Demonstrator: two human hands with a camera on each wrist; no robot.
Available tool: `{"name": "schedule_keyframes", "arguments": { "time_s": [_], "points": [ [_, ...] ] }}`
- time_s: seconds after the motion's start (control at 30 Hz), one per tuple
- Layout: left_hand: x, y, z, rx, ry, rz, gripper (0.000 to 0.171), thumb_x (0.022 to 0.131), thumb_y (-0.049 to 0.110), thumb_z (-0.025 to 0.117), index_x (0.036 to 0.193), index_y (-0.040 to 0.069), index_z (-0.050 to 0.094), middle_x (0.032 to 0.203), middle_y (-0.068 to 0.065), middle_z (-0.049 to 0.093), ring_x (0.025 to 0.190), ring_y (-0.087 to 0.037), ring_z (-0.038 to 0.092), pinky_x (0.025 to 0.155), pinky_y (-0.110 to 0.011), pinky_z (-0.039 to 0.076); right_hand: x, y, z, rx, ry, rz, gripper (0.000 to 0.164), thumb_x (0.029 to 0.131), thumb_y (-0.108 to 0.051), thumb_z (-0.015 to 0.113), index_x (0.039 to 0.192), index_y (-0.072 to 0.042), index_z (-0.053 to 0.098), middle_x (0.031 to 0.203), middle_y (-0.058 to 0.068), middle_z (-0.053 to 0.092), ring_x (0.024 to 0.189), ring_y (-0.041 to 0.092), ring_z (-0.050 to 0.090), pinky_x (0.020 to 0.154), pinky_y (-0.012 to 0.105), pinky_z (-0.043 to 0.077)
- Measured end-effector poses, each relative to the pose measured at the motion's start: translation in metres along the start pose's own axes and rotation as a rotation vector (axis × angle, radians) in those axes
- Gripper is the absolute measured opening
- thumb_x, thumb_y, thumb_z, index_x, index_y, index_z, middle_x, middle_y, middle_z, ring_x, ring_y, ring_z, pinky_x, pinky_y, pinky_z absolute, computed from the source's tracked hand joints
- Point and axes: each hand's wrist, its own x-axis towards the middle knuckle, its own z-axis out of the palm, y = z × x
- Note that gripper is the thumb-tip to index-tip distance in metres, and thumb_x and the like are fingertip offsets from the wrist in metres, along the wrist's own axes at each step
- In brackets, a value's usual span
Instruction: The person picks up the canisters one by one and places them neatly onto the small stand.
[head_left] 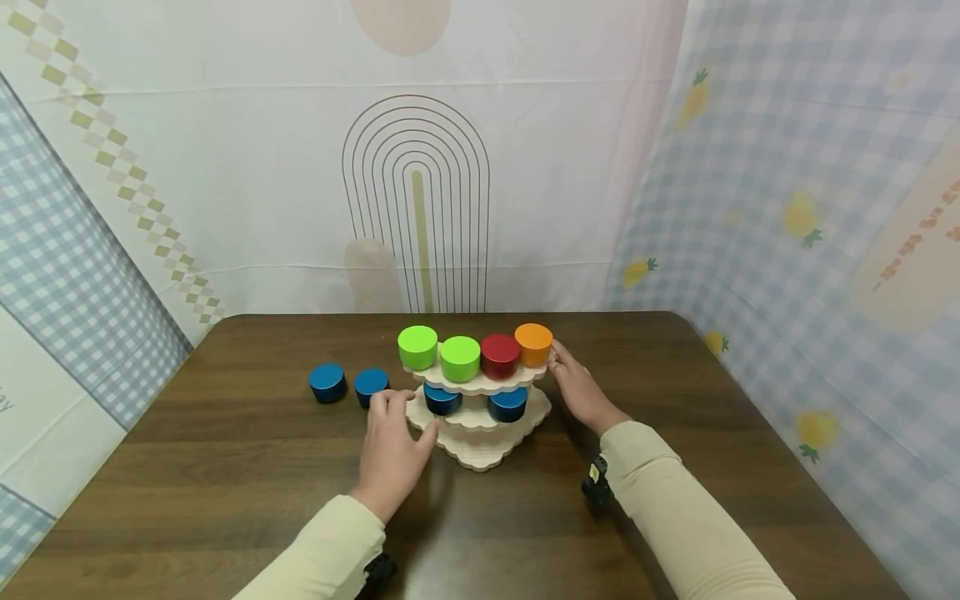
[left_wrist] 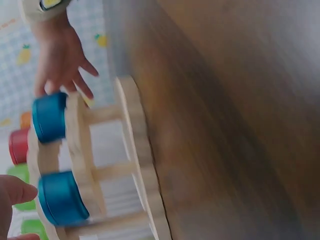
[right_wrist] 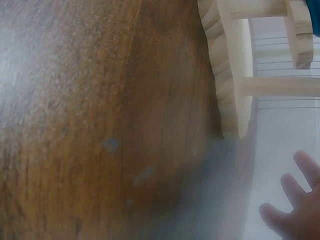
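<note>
A tiered wooden stand with scalloped edges stands on the table. Two green round tins, a red one and an orange one sit on its top tier. On the middle tier are two blue round tins. My left hand is at the stand's left side, thumb and fingers apart, holding nothing visible. At the right end of the top tier is my right hand, its fingers spread in the left wrist view; whether the fingertips touch the stand I cannot tell.
Left of the stand, two more blue round tins rest on the brown wooden table; my left fingers partly cover the nearer one. A patterned cloth hangs behind the table, and a checked one hangs on the right.
</note>
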Motion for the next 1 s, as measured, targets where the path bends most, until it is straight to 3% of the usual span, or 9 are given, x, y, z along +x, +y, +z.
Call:
{"name": "schedule_keyframes", "arguments": {
  "time_s": [0.23,0.53,0.83,1.0],
  "points": [
    [0.011,-0.024,-0.017,0.074,0.026,0.016,0.050,0.086,0.022,0.072,0.125,-0.002,0.052,0.124,-0.022,0.041,0.116,-0.038,0.044,0.090,-0.054,0.046,-0.001,0.000,-0.001,0.004,0.002,0.005,0.057,0.104,-0.036,0.021,0.157,-0.017,0.009,0.161,0.010,0.013,0.146,0.033,0.017,0.114,0.057,0.015],
    [0.032,-0.063,-0.036,0.097,0.043,-0.039,0.050,0.090,0.024,0.065,0.127,-0.004,0.047,0.126,-0.025,0.036,0.118,-0.040,0.039,0.090,-0.055,0.043,-0.002,-0.002,-0.002,-0.016,0.019,-0.059,0.054,0.104,-0.027,0.025,0.156,-0.013,0.015,0.156,0.018,0.026,0.142,0.037,0.027,0.113,0.057,0.020],
    [0.055,-0.084,-0.050,0.152,0.002,-0.064,0.057,0.090,0.025,0.064,0.133,-0.005,0.042,0.129,-0.029,0.033,0.118,-0.044,0.035,0.087,-0.059,0.042,-0.003,-0.002,-0.002,-0.013,0.010,-0.067,0.053,0.105,-0.025,0.025,0.156,-0.012,0.015,0.156,0.017,0.025,0.142,0.037,0.026,0.113,0.057,0.020],
    [0.066,-0.095,-0.057,0.161,-0.045,-0.117,0.064,0.090,0.026,0.063,0.138,-0.005,0.036,0.132,-0.031,0.029,0.120,-0.047,0.031,0.093,-0.062,0.039,-0.003,-0.002,-0.002,-0.005,0.013,-0.065,0.054,0.105,-0.026,0.026,0.156,-0.012,0.014,0.157,0.017,0.024,0.142,0.037,0.025,0.113,0.057,0.020]
  ]
}}
